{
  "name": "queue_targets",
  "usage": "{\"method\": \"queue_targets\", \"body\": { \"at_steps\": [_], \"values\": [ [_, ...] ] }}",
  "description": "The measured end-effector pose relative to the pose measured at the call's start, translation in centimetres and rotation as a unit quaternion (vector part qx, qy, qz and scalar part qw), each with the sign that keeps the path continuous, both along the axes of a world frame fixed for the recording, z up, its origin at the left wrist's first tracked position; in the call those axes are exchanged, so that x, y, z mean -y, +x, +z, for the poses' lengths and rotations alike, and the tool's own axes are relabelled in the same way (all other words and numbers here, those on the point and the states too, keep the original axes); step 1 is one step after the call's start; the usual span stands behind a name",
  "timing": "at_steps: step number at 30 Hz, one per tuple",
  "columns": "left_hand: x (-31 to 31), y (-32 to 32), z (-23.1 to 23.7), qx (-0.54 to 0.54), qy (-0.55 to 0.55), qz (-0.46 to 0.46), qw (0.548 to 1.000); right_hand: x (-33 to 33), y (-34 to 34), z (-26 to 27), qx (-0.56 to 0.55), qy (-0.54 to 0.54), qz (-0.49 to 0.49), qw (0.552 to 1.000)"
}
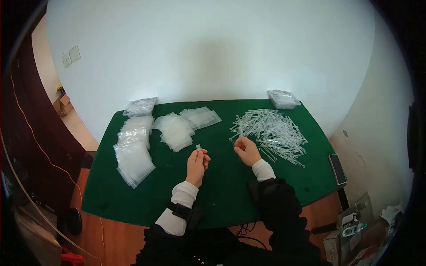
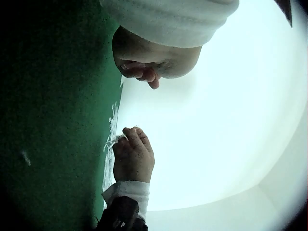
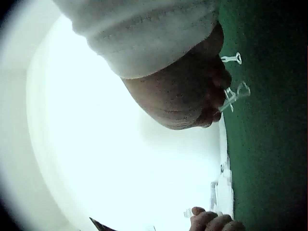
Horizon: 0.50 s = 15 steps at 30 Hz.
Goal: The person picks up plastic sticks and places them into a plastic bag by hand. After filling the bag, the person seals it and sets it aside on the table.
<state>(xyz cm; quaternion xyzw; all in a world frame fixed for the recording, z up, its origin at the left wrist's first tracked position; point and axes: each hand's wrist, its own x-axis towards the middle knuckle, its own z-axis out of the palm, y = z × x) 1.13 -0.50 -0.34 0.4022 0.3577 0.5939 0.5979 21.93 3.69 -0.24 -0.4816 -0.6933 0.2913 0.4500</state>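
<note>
My left hand (image 1: 196,165) pinches a small whitish, see-through piece (image 1: 198,146) between thumb and fingertips, above the green table. In the right wrist view that piece (image 3: 187,212) sticks up beside the left fingers. My right hand (image 1: 248,151) is at the near left edge of a loose heap of clear plastic sticks (image 1: 277,133) with looped ends. Its fingers are curled round a clear plastic stick (image 3: 234,99), whose looped end pokes out below the hand. The left wrist view shows clear ends (image 2: 115,140) at the right fingertips.
Fanned clear plastic bags (image 1: 133,155) lie at the left, with more bags (image 1: 176,132) mid-table. Filled packs stand at the back left (image 1: 141,106) and back right (image 1: 284,99). A phone (image 1: 337,169) lies by the right edge. A white wall (image 1: 213,66) rises behind the table.
</note>
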Motion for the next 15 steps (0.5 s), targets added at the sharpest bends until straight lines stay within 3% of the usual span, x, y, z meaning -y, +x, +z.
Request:
{"method": "queue_targets", "body": {
  "at_steps": [1, 4, 8, 13, 15],
  "values": [
    [0.0, 0.0, -0.1, -0.009, 0.002, -0.003, 1.000, 0.0, -0.3, -0.1, -0.002, -0.001, 0.000, 1.000],
    [0.0, 0.0, -0.4, -0.077, 0.007, -0.046, 0.996, 1.5, -1.5, 2.0, -0.256, -0.119, 0.128, 0.951],
    [0.5, 0.7, 0.1, -0.109, 0.017, -0.089, 0.990, 2.9, -3.5, 3.4, -0.385, -0.123, 0.127, 0.906],
    [0.7, 0.8, 0.5, -0.098, 0.081, -0.057, 0.990, 3.4, -5.3, 2.4, -0.408, -0.134, 0.121, 0.895],
    [0.5, 0.7, 0.5, -0.103, 0.085, -0.042, 0.990, 3.3, -5.5, 1.6, -0.312, -0.099, 0.138, 0.935]
  ]
}}
